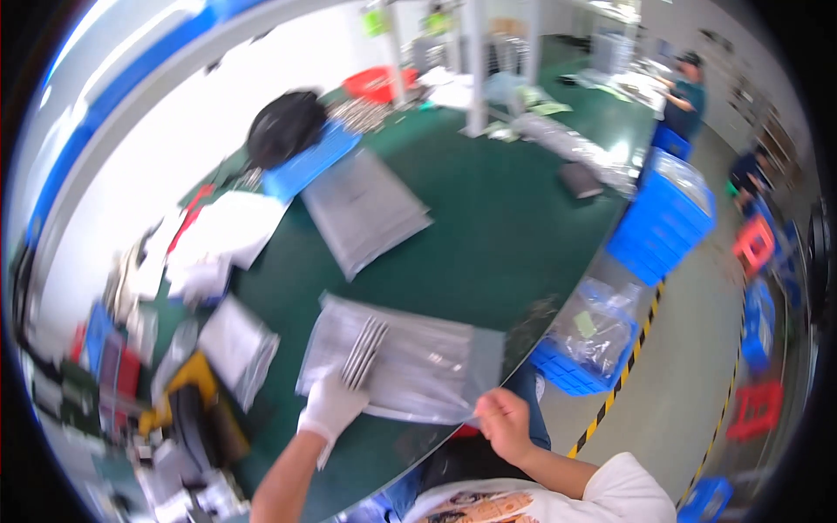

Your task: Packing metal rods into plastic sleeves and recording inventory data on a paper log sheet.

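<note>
My left hand (333, 406), in a white glove, is closed around a small bundle of slim silvery strips (365, 347). The strips lie over a stack of flat clear plastic bags (427, 353) at the near side of the green table. My right hand (504, 423) is bare, with its fingers curled together at the near right corner of the plastic bag, seemingly pinching its edge. Motion blur hides the exact fingertip contact. Farther back on the table rests another flat stack of clear bags (362, 209).
A black rounded object (286, 129) sits on a blue sheet (318, 166) at the back. White papers (228, 228) and a folded plastic pack (240, 347) lie left, near a yellow-and-black tool (192, 401). Blue crates (667, 218) stand right of the table; two people work farther off.
</note>
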Motion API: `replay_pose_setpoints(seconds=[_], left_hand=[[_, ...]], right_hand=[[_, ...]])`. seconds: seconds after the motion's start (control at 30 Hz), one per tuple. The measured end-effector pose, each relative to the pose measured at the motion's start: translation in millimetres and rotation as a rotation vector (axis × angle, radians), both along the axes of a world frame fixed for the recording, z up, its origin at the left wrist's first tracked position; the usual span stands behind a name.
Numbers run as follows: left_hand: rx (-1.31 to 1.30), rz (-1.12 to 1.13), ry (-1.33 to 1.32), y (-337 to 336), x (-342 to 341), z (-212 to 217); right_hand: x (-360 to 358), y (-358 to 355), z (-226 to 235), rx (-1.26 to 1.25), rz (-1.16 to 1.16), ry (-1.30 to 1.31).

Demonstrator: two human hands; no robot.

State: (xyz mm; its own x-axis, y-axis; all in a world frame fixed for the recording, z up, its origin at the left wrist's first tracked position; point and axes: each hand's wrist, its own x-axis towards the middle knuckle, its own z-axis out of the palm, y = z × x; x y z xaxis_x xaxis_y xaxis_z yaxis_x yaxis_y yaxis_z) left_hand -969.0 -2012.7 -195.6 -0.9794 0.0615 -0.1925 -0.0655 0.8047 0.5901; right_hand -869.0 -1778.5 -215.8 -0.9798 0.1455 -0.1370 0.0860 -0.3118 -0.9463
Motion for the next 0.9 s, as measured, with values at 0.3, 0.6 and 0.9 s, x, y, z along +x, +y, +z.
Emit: replay_pose_setpoints(seconds=[0.3, 0.6, 0.9], left_hand=[[-0.095, -0.018, -0.22, 3.0, -19.7, 29.6], [-0.25, -0.158, -0.252, 28.0, -32.7, 39.0], [-0.275, -0.245, -0.164, 47.8, 3.1, 47.7]], right_hand=[[-16.4, 18.6, -0.4, 0.144, 0.182, -0.049], [-87.9, 71.4, -12.6, 0.171, 0.014, -0.085], [-27.4, 83.5, -1.3, 0.829, -0.044, 0.171]])
